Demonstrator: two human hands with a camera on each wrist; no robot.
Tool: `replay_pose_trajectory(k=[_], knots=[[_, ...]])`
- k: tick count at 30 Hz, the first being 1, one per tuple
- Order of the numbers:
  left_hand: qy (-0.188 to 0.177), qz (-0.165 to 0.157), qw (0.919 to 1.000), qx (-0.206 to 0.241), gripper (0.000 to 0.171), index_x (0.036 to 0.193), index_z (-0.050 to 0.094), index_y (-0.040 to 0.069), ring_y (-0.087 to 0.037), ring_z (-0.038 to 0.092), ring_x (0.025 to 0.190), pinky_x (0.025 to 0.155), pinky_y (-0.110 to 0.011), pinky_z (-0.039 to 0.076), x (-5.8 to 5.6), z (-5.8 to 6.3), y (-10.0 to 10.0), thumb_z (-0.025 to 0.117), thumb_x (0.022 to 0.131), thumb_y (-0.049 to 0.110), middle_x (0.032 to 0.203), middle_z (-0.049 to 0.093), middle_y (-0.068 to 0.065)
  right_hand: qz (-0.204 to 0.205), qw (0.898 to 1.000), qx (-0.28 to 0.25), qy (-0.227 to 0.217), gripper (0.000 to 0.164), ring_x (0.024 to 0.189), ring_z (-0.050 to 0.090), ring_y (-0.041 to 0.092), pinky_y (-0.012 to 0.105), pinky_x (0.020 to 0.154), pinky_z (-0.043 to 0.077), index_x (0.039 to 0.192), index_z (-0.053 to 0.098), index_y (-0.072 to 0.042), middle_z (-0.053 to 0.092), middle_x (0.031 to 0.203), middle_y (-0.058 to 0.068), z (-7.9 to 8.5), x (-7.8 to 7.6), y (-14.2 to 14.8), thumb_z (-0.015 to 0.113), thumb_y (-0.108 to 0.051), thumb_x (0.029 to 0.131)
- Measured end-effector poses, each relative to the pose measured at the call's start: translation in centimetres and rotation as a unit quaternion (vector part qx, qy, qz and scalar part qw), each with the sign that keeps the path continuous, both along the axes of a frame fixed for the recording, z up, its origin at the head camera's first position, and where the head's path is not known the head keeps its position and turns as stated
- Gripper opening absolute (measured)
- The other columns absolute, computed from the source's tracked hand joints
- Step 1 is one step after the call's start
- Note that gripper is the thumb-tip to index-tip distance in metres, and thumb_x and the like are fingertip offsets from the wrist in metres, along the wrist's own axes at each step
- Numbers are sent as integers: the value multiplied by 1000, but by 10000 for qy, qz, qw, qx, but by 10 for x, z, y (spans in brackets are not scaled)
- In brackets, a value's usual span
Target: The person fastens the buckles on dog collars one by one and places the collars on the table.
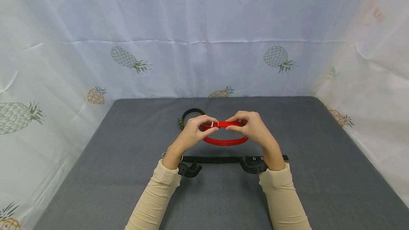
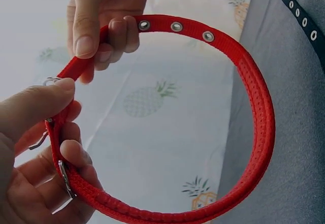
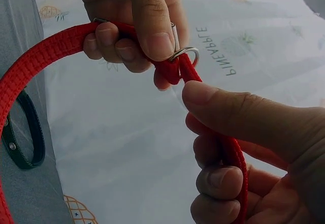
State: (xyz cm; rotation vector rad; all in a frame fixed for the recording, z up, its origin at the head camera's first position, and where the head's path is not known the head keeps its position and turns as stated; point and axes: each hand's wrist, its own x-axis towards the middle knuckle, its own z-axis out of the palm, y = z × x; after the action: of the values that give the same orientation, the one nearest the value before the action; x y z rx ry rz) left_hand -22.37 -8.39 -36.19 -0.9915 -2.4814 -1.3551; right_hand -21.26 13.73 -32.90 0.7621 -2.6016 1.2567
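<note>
Both hands hold a red dog collar (image 1: 225, 142) bent into a loop, raised over the grey table. My left hand (image 1: 191, 130) pinches its buckle end between thumb and fingers. My right hand (image 1: 252, 127) grips the strap near the other end, close to the left fingertips. In the right wrist view, the strap lies against a metal ring (image 3: 193, 56) by the left thumb; how far it passes through is hard to tell. Several metal eyelets (image 2: 176, 27) line the strap beyond the right hand. The buckle is partly hidden by the left fingers.
A dark green collar (image 1: 193, 110) lies curled on the table behind the left hand. A black strap (image 1: 211, 159) with eyelets and perforated black pieces (image 1: 252, 166) stretches beneath the forearms. A pineapple-print sheet (image 1: 204, 66) hangs behind the grey tabletop (image 1: 121, 144).
</note>
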Motion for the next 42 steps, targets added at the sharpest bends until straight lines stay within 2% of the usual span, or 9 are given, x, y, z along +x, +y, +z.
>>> replay_pose_trajectory(k=[7, 20, 27, 34, 42], knots=[[90, -80, 9995, -276, 20, 107, 69, 7, -10, 54, 74, 66, -17, 50, 1, 1, 2, 70, 88, 12, 97, 69, -8, 258, 9997, 8, -9, 18, 56, 42, 6, 20, 50, 38, 93, 76, -1, 68, 80, 13, -4, -2, -1, 79, -8, 77], [78, -78, 9994, -323, 18, 104, 70, 6, -10, 54, 73, 66, -17, 50, 2, -1, 4, 71, 87, 12, 93, 69, -8, 282, 9992, 229, -164, 18, 59, 43, 6, 18, 54, 38, 95, 75, -2, 69, 81, 12, -4, -1, -6, 78, -10, 79], [28, 90, 9996, -265, 20, 105, 70, 5, -12, 56, 74, 67, -18, 51, 3, 1, 2, 72, 86, 12, 94, 69, -10, 232, 9987, -88, -438, 30, 72, 54, 12, 19, 63, 47, 105, 61, 1, 65, 90, 16, -6, -1, -10, 76, -8, 81], [42, 114, 9996, -242, 19, 103, 70, 3, -11, 57, 73, 68, -20, 53, 3, 2, 0, 72, 86, 11, 92, 70, -11, 378, 9980, -296, -407, 33, 73, 51, 13, 19, 64, 46, 104, 52, 0, 58, 88, 14, -6, -1, -12, 76, -6, 81], [-4, 222, 9995, -235, 23, 103, 71, 2, -12, 56, 71, 65, -17, 51, 5, 3, 2, 75, 83, 13, 91, 70, -12, 588, 9969, -359, -392, 35, 68, 48, 11, 20, 61, 44, 101, 47, -1, 52, 83, 12, -8, 1, -21, 75, -6, 81]])
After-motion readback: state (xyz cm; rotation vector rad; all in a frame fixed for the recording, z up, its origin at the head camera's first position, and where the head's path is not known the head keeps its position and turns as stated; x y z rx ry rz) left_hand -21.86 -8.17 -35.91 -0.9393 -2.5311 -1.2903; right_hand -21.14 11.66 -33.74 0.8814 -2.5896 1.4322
